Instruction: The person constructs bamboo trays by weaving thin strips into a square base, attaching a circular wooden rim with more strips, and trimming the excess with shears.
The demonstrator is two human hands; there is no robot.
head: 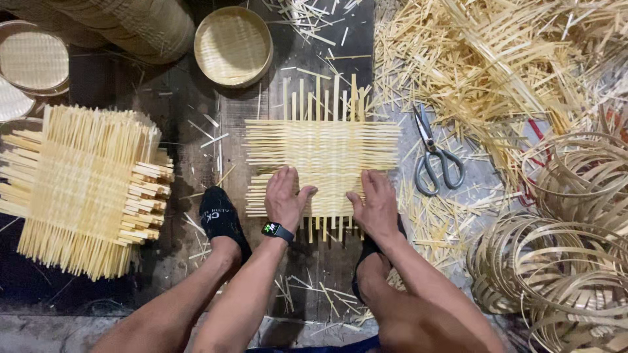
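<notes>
Knees and forearms fill the near edge; both feet in black socks brace on the floor point(196, 98) either side of the mat point(322, 163). Left hand point(284, 196) and right hand point(376, 206) press flat on its near edge, fingers spread, clasping nothing, pinning the weave down. Its loose strip ends run left-right and away. Scissors point(435, 153) lie just right.

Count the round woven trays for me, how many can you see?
3 for sure: one round woven bamboo tray at the top middle, and two round woven trays at the top left, one above another cut off by the edge. More may be hidden there.
</notes>
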